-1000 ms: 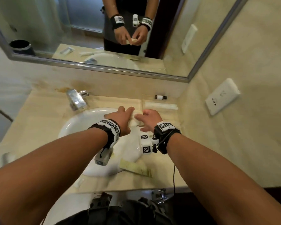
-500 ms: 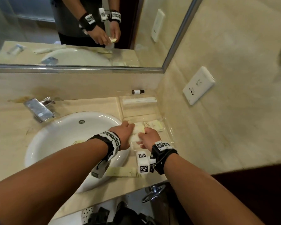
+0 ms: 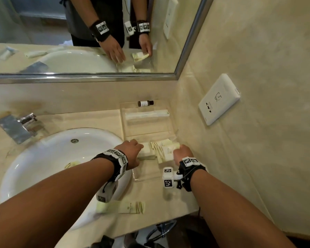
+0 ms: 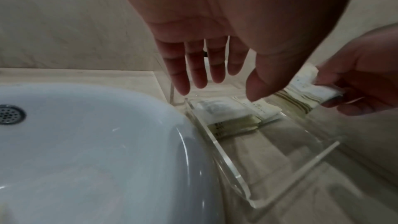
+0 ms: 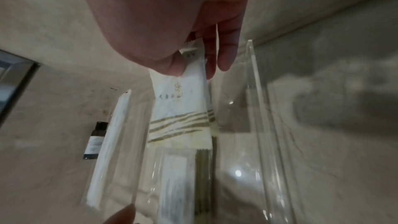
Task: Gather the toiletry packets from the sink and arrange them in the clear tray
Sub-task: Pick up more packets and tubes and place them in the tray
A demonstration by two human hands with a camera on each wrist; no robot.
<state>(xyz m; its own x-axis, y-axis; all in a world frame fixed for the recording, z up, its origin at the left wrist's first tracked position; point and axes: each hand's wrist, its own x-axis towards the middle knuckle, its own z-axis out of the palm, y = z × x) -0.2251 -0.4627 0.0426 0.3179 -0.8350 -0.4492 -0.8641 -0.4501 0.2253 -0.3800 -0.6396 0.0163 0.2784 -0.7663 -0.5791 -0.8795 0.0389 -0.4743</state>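
Head view | right hand (image 3: 183, 153) pinches striped packet (image 3: 166, 153) by one end, long axis running from the fingers toward the left, low over the tray (image 3: 147, 173) | left hand (image 3: 132, 151) spread, empty, just left of it, nearer the sink (image 3: 43, 158) | one packet (image 3: 72, 164) left in basin, another (image 3: 122, 207) on counter.

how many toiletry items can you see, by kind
short packets: 5 (one in right hand, two in clear tray, one on counter, one in sink)
long white packet: 1
small dark bottle: 1
total: 7
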